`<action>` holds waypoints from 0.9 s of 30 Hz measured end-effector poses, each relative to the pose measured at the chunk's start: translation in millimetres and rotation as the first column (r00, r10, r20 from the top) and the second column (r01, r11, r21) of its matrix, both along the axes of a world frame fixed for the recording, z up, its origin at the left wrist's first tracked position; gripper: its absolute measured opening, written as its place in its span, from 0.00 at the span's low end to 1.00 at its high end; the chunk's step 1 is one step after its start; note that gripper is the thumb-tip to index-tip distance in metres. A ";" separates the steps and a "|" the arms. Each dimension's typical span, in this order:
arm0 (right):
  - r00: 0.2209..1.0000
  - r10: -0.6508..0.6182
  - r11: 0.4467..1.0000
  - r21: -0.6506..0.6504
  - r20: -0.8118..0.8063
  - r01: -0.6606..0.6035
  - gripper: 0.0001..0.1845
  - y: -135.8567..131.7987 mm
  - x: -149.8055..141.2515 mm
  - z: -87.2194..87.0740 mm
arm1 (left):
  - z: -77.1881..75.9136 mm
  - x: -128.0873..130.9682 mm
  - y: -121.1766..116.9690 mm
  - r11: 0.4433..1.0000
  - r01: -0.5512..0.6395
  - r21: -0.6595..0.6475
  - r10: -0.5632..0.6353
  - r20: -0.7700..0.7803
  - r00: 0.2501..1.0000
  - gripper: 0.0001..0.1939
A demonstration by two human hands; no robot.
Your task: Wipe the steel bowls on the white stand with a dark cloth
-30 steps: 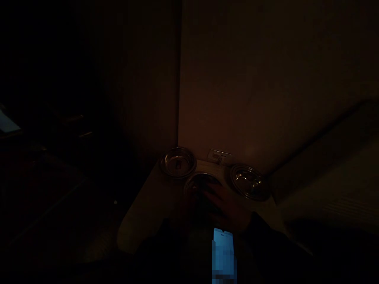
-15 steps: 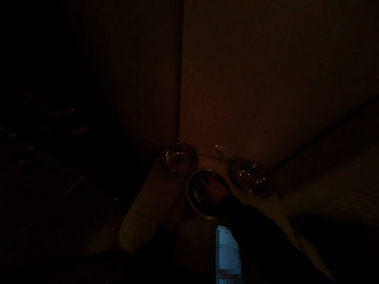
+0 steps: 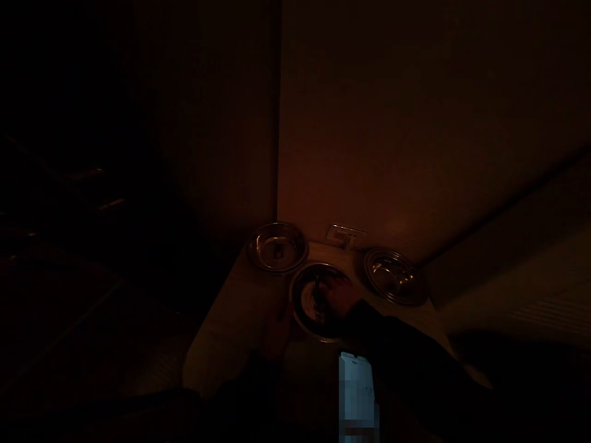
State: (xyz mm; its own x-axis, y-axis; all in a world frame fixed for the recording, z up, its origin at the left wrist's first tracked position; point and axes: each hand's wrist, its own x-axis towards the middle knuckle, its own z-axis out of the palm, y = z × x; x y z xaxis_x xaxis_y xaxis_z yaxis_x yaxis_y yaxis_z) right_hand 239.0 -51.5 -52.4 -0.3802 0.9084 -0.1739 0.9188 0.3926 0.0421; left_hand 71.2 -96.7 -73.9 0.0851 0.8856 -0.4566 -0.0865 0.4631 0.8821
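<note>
The scene is very dark. A round metal bowl (image 3: 295, 323) with a pale rim and dark inner wall stands in the middle of a small wooden table. My right hand (image 3: 340, 296) reaches into it from the right, fingers curled down around something dark that I cannot make out. A paler patch shows on the bowl's bottom beside those fingers. My left hand (image 3: 279, 326) lies against the bowl's left rim and seems to grip it; its fingers are mostly lost in shadow.
A shiny metal dish (image 3: 277, 232) stands at the back left of the wooden table (image 3: 231, 326), with a small dark object inside. Nested metal dishes (image 3: 392, 277) lie at the right. A wall socket plate (image 3: 346, 235) sits behind. A lit, pixelated screen (image 3: 357, 384) glows below.
My right hand has shifted slightly inside the bowl, with its fingers drawn to the right, so more of the pale bottom shows. My left hand stays by the rim.
</note>
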 end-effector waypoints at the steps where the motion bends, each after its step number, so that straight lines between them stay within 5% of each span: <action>1: 0.999 -0.038 0.999 -0.004 0.002 0.038 0.19 0.1 -2.0 1.0 | -0.3 0.3 0.2 1.000 -0.012 0.025 0.012 0.002 1.000 0.25; 4: 0.989 -0.028 1.000 -0.014 -0.145 0.026 0.19 -3.8 -12.8 2.9 | -2.0 0.2 0.7 0.992 -0.047 0.121 0.050 -0.023 0.999 0.23; 8: 0.897 0.239 0.950 -0.104 -0.372 -0.296 0.19 -13.0 -8.1 5.5 | 0.0 1.8 0.1 0.995 -0.028 0.096 0.034 -0.055 0.998 0.24; 11: 0.895 0.293 0.910 -0.190 -0.337 -0.369 0.18 -17.6 12.5 7.4 | 2.1 6.4 -0.7 0.998 -0.014 0.069 0.016 -0.035 0.999 0.25; 15: 0.905 0.312 0.921 -0.144 -0.288 -0.363 0.21 -15.6 12.9 1.7 | -2.9 10.4 1.6 0.991 -0.052 0.120 0.059 -0.056 0.997 0.23; 18: 0.921 0.231 0.956 -0.101 -0.313 -0.274 0.24 -8.4 -5.3 -3.4 | -6.7 8.4 3.7 0.995 -0.034 0.095 0.040 -0.066 0.997 0.23; 22: 0.992 0.035 0.999 0.002 -0.118 -0.035 0.17 5.0 -10.0 3.4 | 0.9 5.7 1.4 0.995 -0.004 0.102 0.013 -0.080 0.997 0.24; 24: 0.993 -0.103 0.994 0.029 -0.054 0.105 0.16 11.3 -6.2 7.9 | 7.0 6.5 -0.8 0.998 0.003 0.064 0.002 -0.078 0.997 0.24; 27: 0.923 -0.315 0.946 0.004 -0.220 0.324 0.18 17.1 -9.5 7.7 | 11.1 7.9 -1.8 0.998 -0.007 0.065 0.015 -0.127 0.992 0.24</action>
